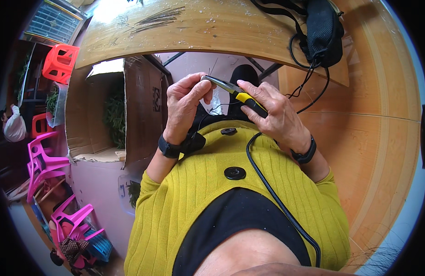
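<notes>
Long-nose pliers [227, 86] with yellow and black handles are gripped in my right hand [279, 108], jaws pointing left. My left hand [185, 99] is closed in a pinch between thumb and forefinger, right at the tip of the jaws. Thin dark wires [214, 67] stick up from that spot, held between fingertips and jaws; their lower ends are hidden by the fingers. Both hands are raised in front of my body, just short of the wooden table [221, 34]. A bundle of similar thin dark wires [159, 19] lies on the tabletop.
An open cardboard box [95, 115] with green foliage [115, 117] inside stands to my left. A black bag [324, 34] with straps and cables rests at the table's right end. Pink stools [44, 161], a red stool [60, 62] and another person [14, 126] are farther left.
</notes>
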A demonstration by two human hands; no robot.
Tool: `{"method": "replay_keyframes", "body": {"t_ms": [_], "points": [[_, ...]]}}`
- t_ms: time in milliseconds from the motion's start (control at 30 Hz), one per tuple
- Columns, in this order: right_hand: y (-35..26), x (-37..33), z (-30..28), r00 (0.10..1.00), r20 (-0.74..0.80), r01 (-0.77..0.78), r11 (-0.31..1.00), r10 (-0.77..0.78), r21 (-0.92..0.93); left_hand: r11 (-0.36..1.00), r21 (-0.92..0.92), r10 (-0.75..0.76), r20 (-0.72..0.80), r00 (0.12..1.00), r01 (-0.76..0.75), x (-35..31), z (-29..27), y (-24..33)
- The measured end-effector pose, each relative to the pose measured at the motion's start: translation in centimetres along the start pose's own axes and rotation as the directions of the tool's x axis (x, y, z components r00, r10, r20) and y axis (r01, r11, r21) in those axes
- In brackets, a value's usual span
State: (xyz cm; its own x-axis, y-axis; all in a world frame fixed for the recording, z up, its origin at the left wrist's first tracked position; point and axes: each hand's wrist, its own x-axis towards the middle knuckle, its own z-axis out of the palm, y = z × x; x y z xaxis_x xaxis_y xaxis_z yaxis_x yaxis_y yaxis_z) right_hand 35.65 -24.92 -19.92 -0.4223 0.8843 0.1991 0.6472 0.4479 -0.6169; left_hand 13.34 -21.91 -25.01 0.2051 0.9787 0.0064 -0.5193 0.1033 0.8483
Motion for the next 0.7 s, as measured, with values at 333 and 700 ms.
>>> {"method": "replay_keyframes", "body": {"t_ms": [333,700], "points": [[-1.0,-0.8,1.1,0.994,0.005,-0.107,0.994,0.107,-0.035,0.905,0.384,0.226,-0.062,0.972,-0.186,-0.3,0.2,-0.7],[-0.6,-0.5,1.3,0.966,0.052,-0.252,0.884,0.252,0.395,0.865,0.43,0.308,-0.044,0.95,-0.26,0.5,0.7,0.2]]}}
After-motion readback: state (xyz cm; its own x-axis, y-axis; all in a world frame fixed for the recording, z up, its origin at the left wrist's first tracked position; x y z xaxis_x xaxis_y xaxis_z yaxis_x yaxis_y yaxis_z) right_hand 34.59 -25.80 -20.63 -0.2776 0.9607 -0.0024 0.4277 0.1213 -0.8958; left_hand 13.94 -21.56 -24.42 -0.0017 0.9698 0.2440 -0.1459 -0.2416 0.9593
